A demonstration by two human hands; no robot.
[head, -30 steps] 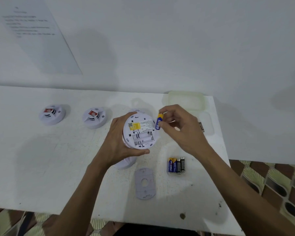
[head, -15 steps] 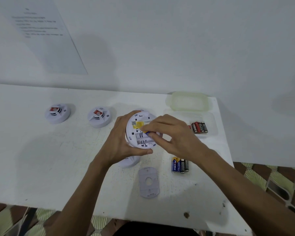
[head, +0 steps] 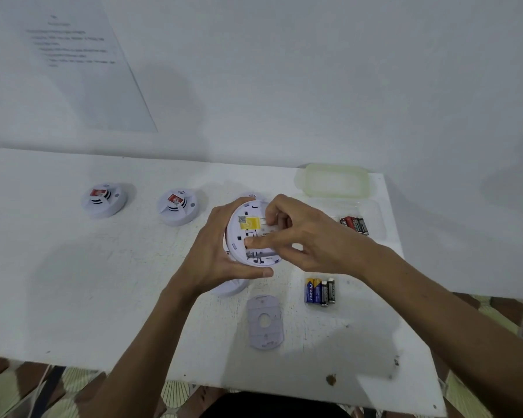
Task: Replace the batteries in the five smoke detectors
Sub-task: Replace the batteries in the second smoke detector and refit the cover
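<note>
1. Head view: the left hand (head: pixel 212 251) grips the open smoke detector (head: pixel 248 224) by its rim, back face up, above the table (head: pixel 73 282)
2. Change: one second ago the right hand (head: pixel 311 236) pinched a blue-and-yellow battery just beside the detector's rim. Its forefinger (head: pixel 263 241) now lies straight across the battery bay, and the battery is hidden under the fingers
3. Right hand state: cannot tell whether it pinches the cell or only presses on it
4. Judgement: the cell is being seated. The bay's nearer slots look empty, so more cells are probably needed
5. Nearer than the detector: the cover plate (head: pixel 264 324) lies loose, with the spare batteries (head: pixel 319 291) to its right
6. Right of the detector: used batteries (head: pixel 354 225) in a clear tray
7. Left of the detector: two closed detectors (head: pixel 104 200) (head: pixel 178 206)
</note>
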